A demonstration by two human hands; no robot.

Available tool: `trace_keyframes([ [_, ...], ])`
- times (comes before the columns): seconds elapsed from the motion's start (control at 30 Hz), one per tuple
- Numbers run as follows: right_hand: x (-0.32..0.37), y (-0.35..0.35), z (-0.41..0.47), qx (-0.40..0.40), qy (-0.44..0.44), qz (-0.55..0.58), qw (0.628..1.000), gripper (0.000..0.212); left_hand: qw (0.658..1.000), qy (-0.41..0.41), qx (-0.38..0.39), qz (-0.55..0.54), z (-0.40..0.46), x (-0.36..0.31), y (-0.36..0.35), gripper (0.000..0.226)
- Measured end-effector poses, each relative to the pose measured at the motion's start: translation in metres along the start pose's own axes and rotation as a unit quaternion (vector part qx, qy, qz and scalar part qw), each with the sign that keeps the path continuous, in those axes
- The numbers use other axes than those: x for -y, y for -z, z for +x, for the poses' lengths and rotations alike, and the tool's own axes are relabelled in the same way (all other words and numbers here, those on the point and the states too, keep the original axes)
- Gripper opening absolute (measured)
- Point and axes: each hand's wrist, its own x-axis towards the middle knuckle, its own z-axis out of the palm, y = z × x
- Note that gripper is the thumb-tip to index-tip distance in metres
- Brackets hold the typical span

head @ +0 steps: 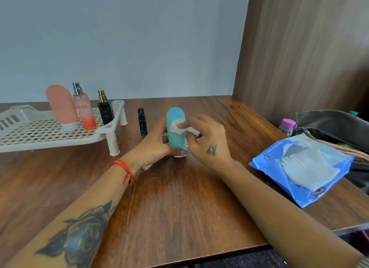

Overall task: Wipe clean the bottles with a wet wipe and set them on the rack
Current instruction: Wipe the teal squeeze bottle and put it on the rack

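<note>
A teal squeeze bottle (175, 116) stands cap-down on the wooden table (179, 204), near its middle. My left hand (153, 148) grips its lower part. My right hand (209, 142) presses a crumpled white wet wipe (178, 127) against the bottle's front. The white perforated rack (40, 132) at the left holds a pink squeeze bottle (61, 106), a pink-orange spray bottle (84, 110) and a black spray bottle (104, 109). A small black patterned tube (142, 121) stands on the table just right of the rack.
A blue pack of wet wipes (299, 168) lies open at the right, a wipe sticking out. Behind it sit an open dark bag (335, 124) and a small bottle with a purple cap (287, 126). A wooden panel (299, 48) walls the right side.
</note>
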Motion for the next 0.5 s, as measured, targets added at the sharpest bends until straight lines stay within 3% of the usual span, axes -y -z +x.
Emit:
trace_keyframes([
  [0.13,-0.005,0.006,-0.001,0.097,0.029,0.026,0.994,0.021,1.000,-0.004,0.004,0.003,0.001,0.002,0.001,0.085],
  [0.2,-0.008,0.008,-0.001,0.136,0.000,0.047,0.990,0.020,1.000,0.000,0.004,0.013,0.000,0.001,0.001,0.085],
  [0.27,-0.011,0.009,0.000,0.122,-0.036,0.055,0.990,0.020,1.000,0.012,-0.003,0.014,0.001,0.000,0.001,0.087],
  [0.37,-0.008,0.008,0.000,0.068,-0.017,0.015,0.997,0.018,1.000,0.020,-0.009,-0.006,0.000,0.000,0.001,0.089],
  [0.5,0.004,0.002,-0.004,0.082,0.016,0.051,0.995,0.023,0.999,0.023,-0.006,-0.023,-0.001,-0.002,0.000,0.088],
])
